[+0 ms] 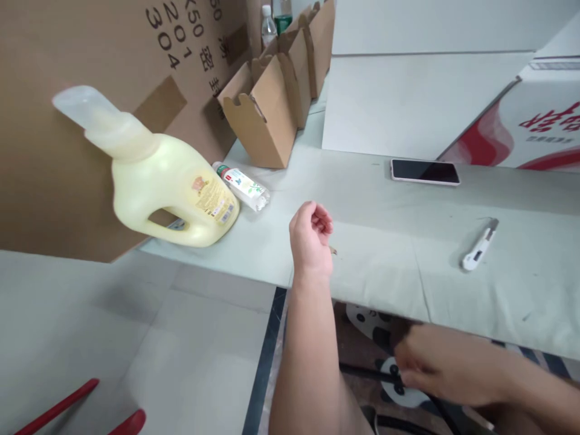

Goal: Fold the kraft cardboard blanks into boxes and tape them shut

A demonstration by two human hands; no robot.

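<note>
My left hand [312, 238] hovers by the table's front edge, its fingers curled in loosely and no object showing in them. A small brownish scrap [333, 250] is just beside it. Lower right, my right hand [426, 362] is blurred, below the table edge over a brown panda-print fabric [362, 317]. Its fingers look closed, close to a black cord or strap [362, 371]; whether they grip it is unclear. Nearest my left hand lies a clear plastic bottle [244, 186] with a white-green label, next to a tilted pale-yellow detergent jug [176, 187].
Several folded brown cartons [267, 109] stand at the back, beside a large cardboard box [90, 48]. A phone [425, 172] and a white utility knife [481, 244] lie on the cloth-covered table [376, 260]. White boxes [380, 103] stand behind. Red bars [58, 408] show at lower left.
</note>
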